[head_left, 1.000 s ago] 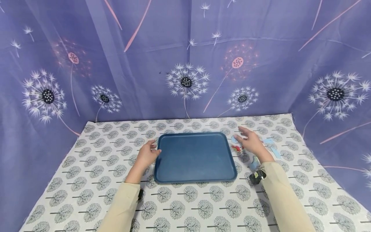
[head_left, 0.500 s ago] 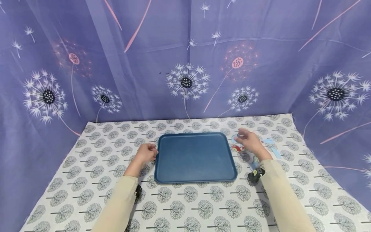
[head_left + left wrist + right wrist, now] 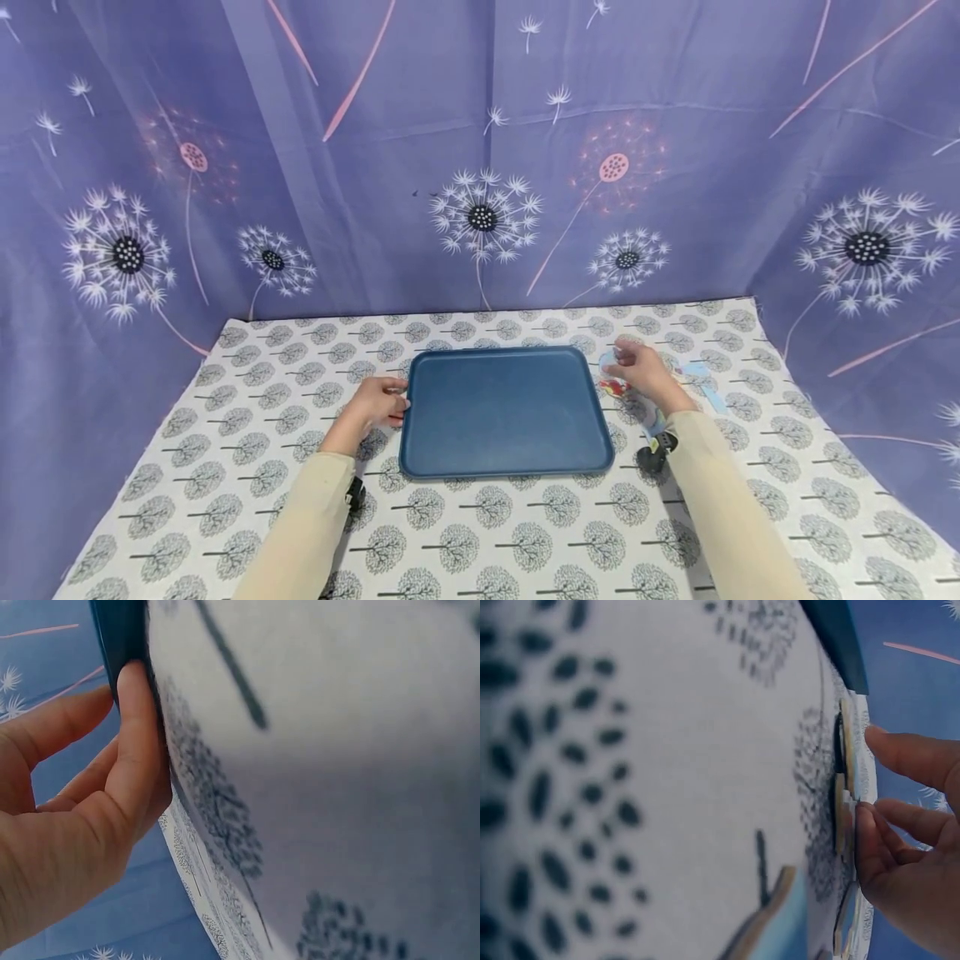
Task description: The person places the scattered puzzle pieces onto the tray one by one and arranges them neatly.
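A dark blue rectangular tray (image 3: 506, 412) lies flat on the cloth. My left hand (image 3: 377, 402) grips its left rim; in the left wrist view, thumb and finger meet the tray's edge (image 3: 124, 637). On the tray's right, my right hand (image 3: 641, 371) is low over several flat, light-blue pieces with wood-coloured edges, like puzzle pieces. Its fingertips reach a light-blue piece (image 3: 606, 358), and the thumb stands apart from the fingers. Just below lies a red and yellow piece (image 3: 612, 388). The right wrist view shows another piece (image 3: 780, 922) close by, edge-on. The hand partly hides these pieces.
More light-blue pieces (image 3: 714, 398) lie right of the right hand, and one is partly behind the right wrist's black camera (image 3: 656, 452). A white tree-print cloth (image 3: 525, 533) covers the table. Purple dandelion curtains (image 3: 375, 208) hang at the back and sides.
My left hand has come down from beside the tray's upper left onto its left rim. My right hand has moved slightly, its fingers drawing down toward the pieces. The tray stays put.
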Action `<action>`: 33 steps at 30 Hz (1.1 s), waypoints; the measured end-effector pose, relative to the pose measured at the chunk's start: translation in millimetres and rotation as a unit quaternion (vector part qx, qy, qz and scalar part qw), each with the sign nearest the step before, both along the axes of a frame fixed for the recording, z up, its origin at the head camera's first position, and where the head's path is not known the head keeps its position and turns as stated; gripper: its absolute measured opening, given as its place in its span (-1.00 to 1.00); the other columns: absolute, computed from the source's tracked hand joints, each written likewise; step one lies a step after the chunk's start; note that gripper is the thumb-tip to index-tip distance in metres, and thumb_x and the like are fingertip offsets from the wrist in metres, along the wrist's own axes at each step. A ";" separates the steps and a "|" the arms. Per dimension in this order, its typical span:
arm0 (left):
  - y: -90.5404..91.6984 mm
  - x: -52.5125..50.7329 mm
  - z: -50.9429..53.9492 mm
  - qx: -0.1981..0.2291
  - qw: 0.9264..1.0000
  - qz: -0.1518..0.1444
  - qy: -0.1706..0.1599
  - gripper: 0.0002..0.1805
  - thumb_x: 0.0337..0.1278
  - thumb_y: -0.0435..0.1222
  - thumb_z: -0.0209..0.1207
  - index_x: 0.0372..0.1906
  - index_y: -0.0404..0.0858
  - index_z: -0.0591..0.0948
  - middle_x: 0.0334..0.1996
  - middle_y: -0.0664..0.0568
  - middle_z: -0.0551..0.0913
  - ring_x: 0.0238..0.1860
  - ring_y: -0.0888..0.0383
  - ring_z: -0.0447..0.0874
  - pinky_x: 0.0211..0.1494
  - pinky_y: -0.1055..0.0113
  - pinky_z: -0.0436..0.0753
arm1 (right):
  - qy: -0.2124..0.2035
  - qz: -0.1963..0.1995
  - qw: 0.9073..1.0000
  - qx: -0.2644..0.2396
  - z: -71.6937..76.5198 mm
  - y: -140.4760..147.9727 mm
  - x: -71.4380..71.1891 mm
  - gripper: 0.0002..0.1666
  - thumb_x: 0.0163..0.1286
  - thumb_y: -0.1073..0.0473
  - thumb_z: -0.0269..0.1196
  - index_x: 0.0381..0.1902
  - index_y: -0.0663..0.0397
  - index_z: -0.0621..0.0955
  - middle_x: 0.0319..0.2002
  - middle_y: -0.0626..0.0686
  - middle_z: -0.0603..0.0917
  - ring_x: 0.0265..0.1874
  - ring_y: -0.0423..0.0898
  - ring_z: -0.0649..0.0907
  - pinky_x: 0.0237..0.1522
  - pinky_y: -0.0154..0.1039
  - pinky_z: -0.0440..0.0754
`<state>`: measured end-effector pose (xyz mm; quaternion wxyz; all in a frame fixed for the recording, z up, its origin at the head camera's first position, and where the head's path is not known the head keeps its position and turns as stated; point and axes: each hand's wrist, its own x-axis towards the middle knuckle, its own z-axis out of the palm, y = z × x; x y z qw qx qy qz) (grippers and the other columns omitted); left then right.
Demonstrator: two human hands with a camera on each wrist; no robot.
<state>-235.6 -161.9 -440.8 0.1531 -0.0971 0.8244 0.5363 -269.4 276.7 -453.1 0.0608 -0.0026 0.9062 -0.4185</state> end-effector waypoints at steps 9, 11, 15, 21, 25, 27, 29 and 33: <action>-1.2 1.8 1.2 -0.006 1.000 0.005 -0.018 -0.46 0.17 -0.56 0.11 0.30 -0.41 0.40 -0.17 -0.27 0.59 -0.40 0.07 0.63 -0.32 0.28 0.73 | 0.015 -0.002 0.999 0.038 -6.6 -5.1 -6.5 -0.29 0.31 0.24 0.28 0.32 0.46 0.31 0.15 0.48 0.43 0.13 0.33 0.45 0.12 0.13 0.52; -1.7 2.2 0.7 -0.006 1.000 0.002 -0.018 -0.46 0.17 -0.56 0.12 0.30 -0.41 0.40 -0.19 -0.26 0.60 -0.41 0.08 0.63 -0.33 0.29 0.73 | 0.027 -0.004 0.999 0.036 -7.7 -4.9 -7.5 -0.29 0.28 0.26 0.30 0.30 0.46 0.32 0.10 0.48 0.45 0.09 0.32 0.47 0.10 0.12 0.53; -1.9 1.6 0.1 -0.003 1.000 -0.006 -0.014 -0.46 0.16 -0.55 0.12 0.29 -0.41 0.41 -0.24 -0.23 0.60 -0.45 0.09 0.61 -0.34 0.30 0.73 | 0.055 -0.020 0.998 0.011 -7.2 -3.6 -6.7 -0.35 0.24 0.35 0.30 0.23 0.48 0.34 -0.01 0.45 0.49 -0.03 0.29 0.52 -0.10 0.02 0.63; -0.5 -0.6 -1.0 -0.006 1.000 -0.011 -0.006 -0.47 0.17 -0.54 0.12 0.28 -0.40 0.42 -0.28 -0.21 0.61 -0.47 0.11 0.61 -0.34 0.30 0.73 | 0.060 -0.043 0.997 -0.032 -4.9 -0.4 -2.5 -0.47 0.29 0.39 0.22 0.20 0.40 0.38 -0.13 0.33 0.55 -0.34 0.00 0.58 -0.50 -0.25 0.62; 1.2 -0.2 -1.6 -0.014 1.000 -0.008 0.002 -0.49 0.17 -0.55 0.10 0.27 -0.41 0.43 -0.30 -0.21 0.62 -0.50 0.12 0.62 -0.37 0.31 0.72 | 0.073 -0.047 0.995 -0.047 -4.4 0.6 -0.8 -0.51 0.31 0.40 0.18 0.18 0.41 0.41 -0.16 0.35 0.59 -0.39 -0.08 0.59 -0.51 -0.28 0.63; 2.0 -0.2 -1.4 -0.017 1.000 -0.008 0.004 -0.49 0.18 -0.55 0.10 0.27 -0.40 0.43 -0.29 -0.21 0.62 -0.50 0.12 0.62 -0.38 0.31 0.72 | 0.075 -0.055 0.994 -0.053 -4.3 1.4 -0.1 -0.53 0.34 0.38 0.15 0.20 0.40 0.41 -0.14 0.36 0.60 -0.39 -0.07 0.60 -0.51 -0.25 0.66; 2.1 -0.6 -1.3 -0.017 1.000 -0.006 0.001 -0.49 0.18 -0.54 0.10 0.27 -0.39 0.44 -0.28 -0.21 0.61 -0.49 0.12 0.62 -0.37 0.30 0.72 | 0.071 -0.065 0.993 -0.064 -4.2 1.4 -0.3 -0.54 0.37 0.36 0.12 0.21 0.38 0.41 -0.12 0.37 0.59 -0.42 -0.08 0.63 -0.52 -0.21 0.68; 1.4 -0.1 0.5 -0.016 1.000 -0.008 -0.008 -0.48 0.19 -0.53 0.11 0.29 -0.40 0.42 -0.26 -0.22 0.60 -0.47 0.11 0.63 -0.35 0.29 0.73 | 0.068 -0.077 0.990 -0.096 -2.6 -1.1 -1.8 -0.52 0.38 0.35 0.13 0.23 0.40 0.39 -0.08 0.40 0.56 -0.46 -0.14 0.67 -0.40 -0.23 0.73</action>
